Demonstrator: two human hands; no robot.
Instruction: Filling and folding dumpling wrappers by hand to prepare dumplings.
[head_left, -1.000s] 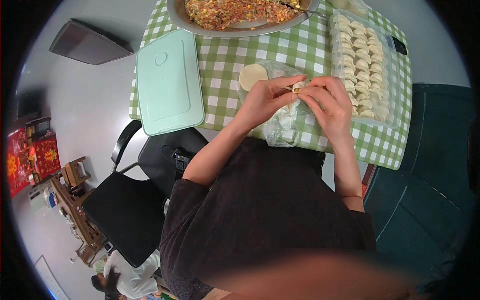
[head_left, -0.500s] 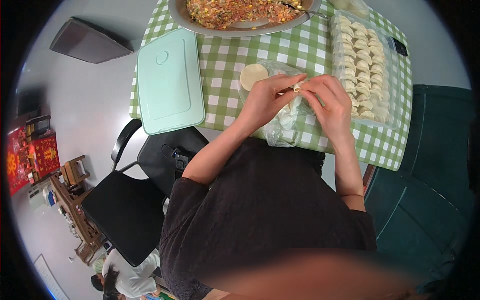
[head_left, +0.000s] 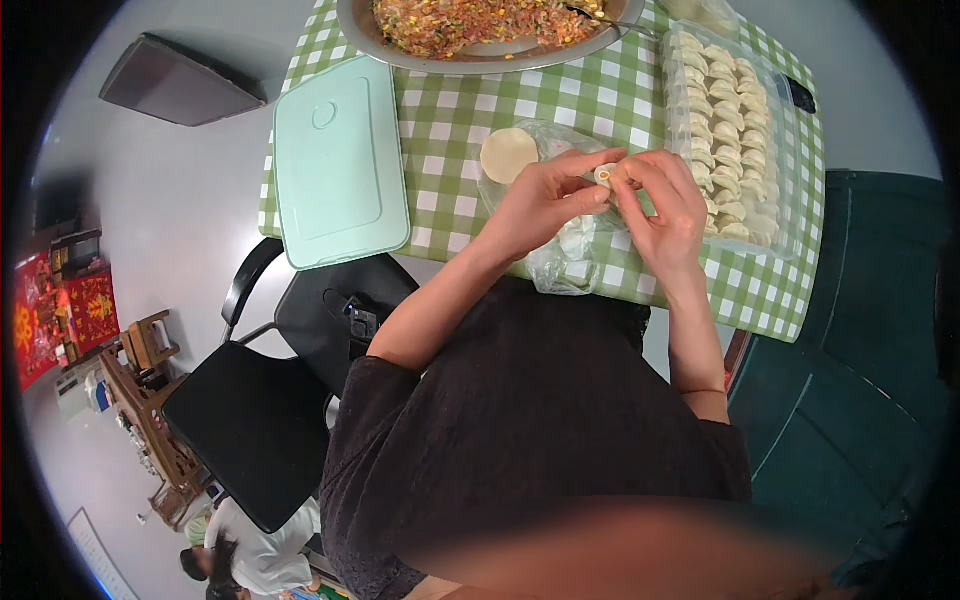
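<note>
A small dumpling (head_left: pixel 603 175), pale and with a bit of orange filling showing at its open end, is held between both hands over the table. My left hand (head_left: pixel 550 200) grips it from the left with thumb and fingers. From the right, my right hand (head_left: pixel 662 205) pinches the dumpling's edge. Beneath them lies a clear plastic bag (head_left: pixel 560 265) holding pale wrappers. One round dough wrapper (head_left: pixel 508 156) rests on the bag, left of my hands. To the right, a clear plastic box (head_left: pixel 785 190) holds rows of folded dumplings (head_left: pixel 725 130).
A metal basin (head_left: pixel 490 68) of chopped filling with a spoon (head_left: pixel 625 25) stands at the far edge. A mint-green lid (head_left: pixel 345 165) lies left on the checked tablecloth (head_left: pixel 450 140). Black chairs (head_left: pixel 250 430) stand to the left. A person in white (head_left: pixel 260 550) is at lower left.
Both hands have shifted slightly right with the dumpling. It is turned so its open end with filling now shows, and the left fingers have spread a little.
</note>
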